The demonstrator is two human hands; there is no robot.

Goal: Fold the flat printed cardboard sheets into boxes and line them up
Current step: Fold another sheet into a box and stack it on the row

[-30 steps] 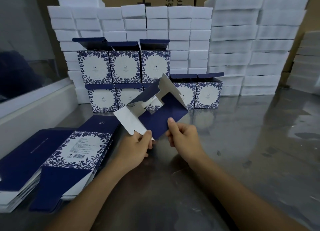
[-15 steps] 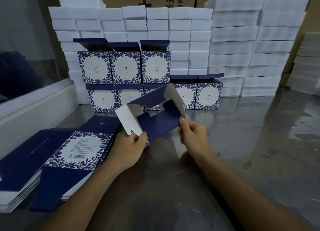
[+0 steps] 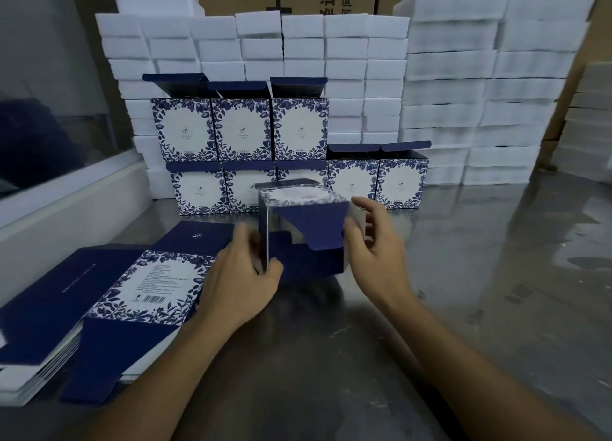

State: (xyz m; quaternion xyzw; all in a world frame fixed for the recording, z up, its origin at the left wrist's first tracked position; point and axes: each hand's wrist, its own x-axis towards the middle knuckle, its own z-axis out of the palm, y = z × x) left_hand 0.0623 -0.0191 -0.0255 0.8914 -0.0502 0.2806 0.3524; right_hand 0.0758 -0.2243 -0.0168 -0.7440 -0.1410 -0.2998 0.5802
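Note:
A half-folded navy and floral box [image 3: 298, 262] stands on the metal table [image 3: 463, 308], blurred by motion. A navy flap [image 3: 314, 225] hangs over its open front. My left hand [image 3: 238, 285] grips its left side, thumb on the front lower corner. My right hand [image 3: 374, 252] lies against its right side with fingers spread and relaxed. A stack of flat printed sheets [image 3: 109, 295] sits at the left. Finished boxes with raised lids stand in two rows behind, three on top [image 3: 241, 129] and several below [image 3: 400, 182].
White foam blocks [image 3: 447, 76] are stacked high along the back, with brown cartons behind them. A white ledge [image 3: 66, 209] under a window borders the table's left side. Bare reflective metal stretches to the right of my hands.
The sheet I held tilted in the air, flaps open, has become a squared box lower down at the table. My right hand went from pinching its edge to lying against its right side.

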